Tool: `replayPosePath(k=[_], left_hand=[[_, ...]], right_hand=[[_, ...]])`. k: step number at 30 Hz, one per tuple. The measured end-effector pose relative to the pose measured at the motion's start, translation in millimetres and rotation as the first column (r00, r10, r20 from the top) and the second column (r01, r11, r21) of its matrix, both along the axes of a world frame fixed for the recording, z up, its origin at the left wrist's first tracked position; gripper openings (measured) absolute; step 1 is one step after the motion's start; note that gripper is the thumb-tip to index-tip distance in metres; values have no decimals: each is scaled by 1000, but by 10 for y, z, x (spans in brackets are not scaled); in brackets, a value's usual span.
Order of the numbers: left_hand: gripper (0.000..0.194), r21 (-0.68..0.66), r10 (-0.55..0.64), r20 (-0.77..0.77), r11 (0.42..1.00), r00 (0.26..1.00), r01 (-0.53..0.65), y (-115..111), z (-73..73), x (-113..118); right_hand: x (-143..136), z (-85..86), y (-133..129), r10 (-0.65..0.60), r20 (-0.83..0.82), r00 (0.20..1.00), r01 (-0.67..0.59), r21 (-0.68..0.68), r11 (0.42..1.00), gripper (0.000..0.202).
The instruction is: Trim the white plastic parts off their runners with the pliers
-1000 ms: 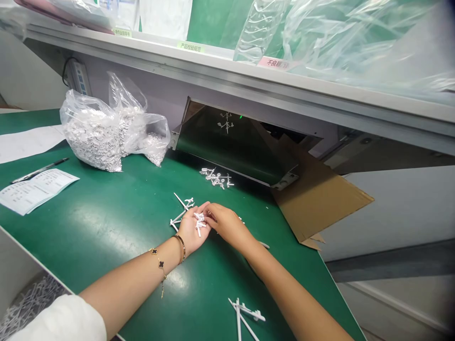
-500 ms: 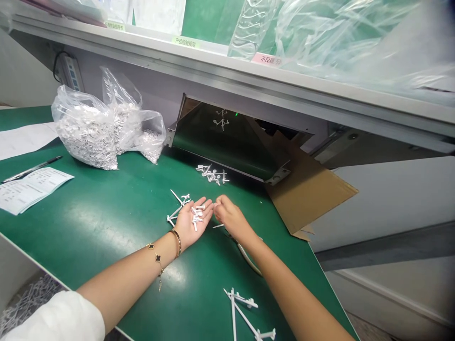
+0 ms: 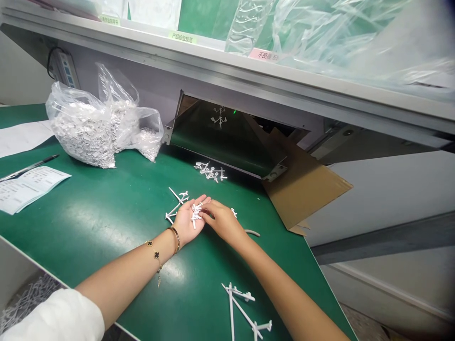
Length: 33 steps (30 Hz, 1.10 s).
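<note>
Palm up above the green table, my left hand [image 3: 187, 222] carries several small white plastic parts [image 3: 195, 214] in its cupped palm. My right hand [image 3: 218, 219] reaches over that palm from the right. Its thumb and index finger pinch at the edge of the pile, at a small white part there; the other fingers partly cover the left fingers. Behind my left hand lies a branched white plastic sprue [image 3: 174, 207]. Another white sprue [image 3: 245, 305] lies near the front of the table. A bit of white plastic [image 3: 233, 213] shows just past my right hand.
Clear bags of white parts [image 3: 85, 135] stand at the back left. Loose white pieces [image 3: 210, 171] lie before a dark reflective panel [image 3: 223, 137]. A cardboard flap [image 3: 305, 184] leans at the right. Paper slips [image 3: 31, 187] and a pen [image 3: 30, 168] lie left. A shelf [image 3: 213, 61] runs overhead.
My right hand has moved left from beside my left fingertips to over the palm, its fingers now at the white parts. My left hand stays palm up. The view has shifted slightly.
</note>
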State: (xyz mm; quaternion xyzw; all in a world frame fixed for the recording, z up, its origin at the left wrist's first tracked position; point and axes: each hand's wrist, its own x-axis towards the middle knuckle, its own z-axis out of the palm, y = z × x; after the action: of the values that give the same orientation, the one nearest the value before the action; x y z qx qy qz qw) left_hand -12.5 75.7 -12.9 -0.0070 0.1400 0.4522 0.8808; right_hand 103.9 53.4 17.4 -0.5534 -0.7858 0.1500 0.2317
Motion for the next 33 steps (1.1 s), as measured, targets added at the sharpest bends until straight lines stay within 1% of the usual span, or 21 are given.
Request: replayPosePath(k=[3, 5, 6, 7, 8, 10, 11, 12, 14, 16, 17, 18, 19, 21, 22, 23, 24, 25, 27, 30, 33], left_hand=[[40, 3, -31, 31, 1000, 999, 31, -6, -4, 6], [41, -5, -22, 37, 1000, 999, 22, -5, -9, 10], [42, -12, -15, 34, 1000, 999, 15, -3, -13, 12], [42, -17, -9, 31, 1000, 999, 10, 1, -17, 12], [43, -22, -5, 31, 1000, 999, 6, 4, -22, 11], [44, -24, -2, 38, 1000, 999, 3, 11, -32, 6], [44, -24, 2, 43, 1000, 999, -1, 13, -35, 3], [44, -23, 6, 48, 1000, 999, -5, 13, -37, -1], [44, -25, 10, 54, 1000, 998, -8, 12, -33, -8], [45, -35, 12, 52, 999, 999, -11, 10, -21, -13], [44, -39, 15, 45, 999, 999, -13, 10, -14, -16], [44, -39, 17, 33, 999, 999, -15, 11, -7, -17], [44, -36, 20, 18, 999, 1000, -19, 12, -2, -18], [44, -23, 28, -7, 999, 1000, -28, 19, -1, -16], [44, -15, 28, -12, 999, 1000, -29, 23, -6, -14], [44, -6, 29, -15, 1000, 999, -29, 27, -14, -11], [44, 2, 30, -17, 1000, 999, -30, 32, -24, -8], [45, 10, 29, -19, 1000, 999, -29, 37, -35, -5], [46, 18, 24, -31, 1000, 999, -24, 44, -58, -1], [47, 18, 18, -40, 1000, 999, -18, 52, -82, 0], [47, 25, 17, -47, 1000, 999, -16, 56, -87, -2]], right_hand=[[-6, 4, 16, -19, -29, 999, 19, 4, 1000, 9], [-1, 24, 17, -130, -224, 966, 121, -51, 991, 6], [7, 38, 14, -201, -387, 900, 164, -127, 978, 4], [18, 53, 9, -269, -561, 783, 162, -234, 959, 5], [31, 69, 3, -329, -709, 623, 96, -349, 932, 8], [58, 104, -10, -431, -851, 300, -154, -489, 858, 16], [67, 121, -17, -474, -859, 191, -267, -510, 817, 20], [71, 135, -23, -511, -850, 124, -341, -520, 783, 23], [62, 153, -37, -550, -832, 75, -383, -533, 754, 26], [37, 148, -50, -538, -836, 110, -335, -540, 772, 25], [23, 135, -55, -518, -838, 170, -295, -545, 785, 21], [10, 116, -59, -495, -828, 263, -242, -553, 797, 16], [0, 93, -60, -464, -799, 383, -173, -555, 813, 10], [-12, 44, -58, -354, -658, 665, -25, -494, 869, 9], [-14, 22, -57, -280, -549, 787, 30, -420, 907, 13], [-15, 4, -56, -204, -430, 879, 60, -326, 943, 17], [-16, -8, -57, -136, -315, 939, 64, -230, 971, 19], [-15, -15, -59, -81, -217, 973, 49, -151, 987, 19], [-15, -18, -68, -21, -94, 995, 15, -61, 998, 17], [-23, -11, -75, 18, -43, 999, -19, -36, 999, 15], [-47, -9, -66, 13, -4, 1000, -13, -49, 999, 16]])
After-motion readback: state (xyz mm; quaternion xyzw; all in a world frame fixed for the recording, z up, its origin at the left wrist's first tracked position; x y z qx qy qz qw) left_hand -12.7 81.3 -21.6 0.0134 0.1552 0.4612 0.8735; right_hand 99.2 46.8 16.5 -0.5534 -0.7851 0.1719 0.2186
